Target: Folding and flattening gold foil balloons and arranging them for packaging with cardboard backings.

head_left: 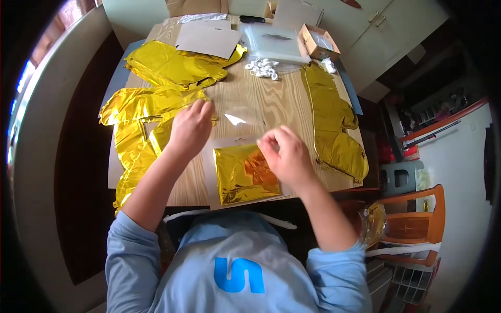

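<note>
A folded gold foil balloon (245, 182) lies on a pale card (211, 175) with a hanging slot, at the table edge in front of me. Over its upper right corner is my right hand (287, 156), thumb and fingers pinched together; what they hold, if anything, is too small to name. My left hand (193, 125) is closed beside a flat gold foil balloon (141, 112) on the left, its fingertips hidden. Between the hands, a bright glint (235, 120) shows above the wood; I cannot tell what it comes from.
Another gold balloon (172, 65) lies far left, partly under pale cards (209, 39); one more (334, 125) lies along the right edge. White ribbon-like coils (262, 68), clear plastic bags (274, 44) and a small open box (319, 41) sit at the back. A wooden chair (417, 224) stands right.
</note>
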The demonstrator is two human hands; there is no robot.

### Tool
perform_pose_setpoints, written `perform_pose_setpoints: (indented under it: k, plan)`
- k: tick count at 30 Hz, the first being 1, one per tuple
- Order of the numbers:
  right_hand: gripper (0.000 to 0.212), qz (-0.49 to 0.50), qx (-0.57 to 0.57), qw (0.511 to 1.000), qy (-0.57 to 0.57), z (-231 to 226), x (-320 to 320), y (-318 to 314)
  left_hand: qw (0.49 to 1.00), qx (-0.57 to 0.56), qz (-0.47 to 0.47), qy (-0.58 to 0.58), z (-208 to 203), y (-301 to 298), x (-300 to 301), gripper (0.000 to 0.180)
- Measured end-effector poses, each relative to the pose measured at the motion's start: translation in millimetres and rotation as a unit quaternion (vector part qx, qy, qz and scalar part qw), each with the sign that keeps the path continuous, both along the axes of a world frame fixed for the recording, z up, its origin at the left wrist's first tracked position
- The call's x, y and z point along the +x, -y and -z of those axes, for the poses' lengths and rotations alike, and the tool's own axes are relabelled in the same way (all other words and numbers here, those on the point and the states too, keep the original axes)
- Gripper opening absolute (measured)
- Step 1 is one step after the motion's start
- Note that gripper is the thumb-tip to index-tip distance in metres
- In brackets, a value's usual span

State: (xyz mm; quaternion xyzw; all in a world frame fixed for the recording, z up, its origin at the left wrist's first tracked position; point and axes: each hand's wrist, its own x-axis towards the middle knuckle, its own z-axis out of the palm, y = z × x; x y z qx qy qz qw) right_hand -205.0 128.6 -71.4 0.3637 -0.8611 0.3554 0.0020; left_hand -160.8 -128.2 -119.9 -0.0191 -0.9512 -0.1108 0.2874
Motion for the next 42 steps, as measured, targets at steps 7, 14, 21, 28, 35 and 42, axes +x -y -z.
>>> perform_pose_setpoints:
  k: [7,14,21,28,35,42]
  plan:
    - [0.053,0.005,0.084,0.987,-0.139,73.8,21.6,-8.1,0.999,-0.027,-0.039,-0.001,-5.6,6.4,-10.1,0.021]
    - [0.052,-0.052,0.079,0.989,-0.113,66.1,45.6,-25.8,0.997,-0.067,0.013,0.034,16.0,-1.3,8.2,0.021]
    - [0.022,0.233,-0.356,0.89,0.163,89.7,130.1,-123.5,0.993,-0.07,0.078,0.055,19.6,-5.1,18.9,0.015]
    - [0.04,0.085,-0.443,0.644,0.618,111.4,150.8,-62.9,0.978,-0.113,0.148,0.089,14.1,-4.6,12.5,0.01]
    - [0.037,0.222,-0.343,0.846,0.343,79.0,166.2,-95.3,0.977,-0.043,0.159,0.133,9.3,-4.6,29.2,0.012]
    - [0.05,0.084,-0.334,0.738,0.581,68.7,146.6,-119.2,0.962,0.016,0.195,0.193,-5.5,-22.4,32.3,0.011]
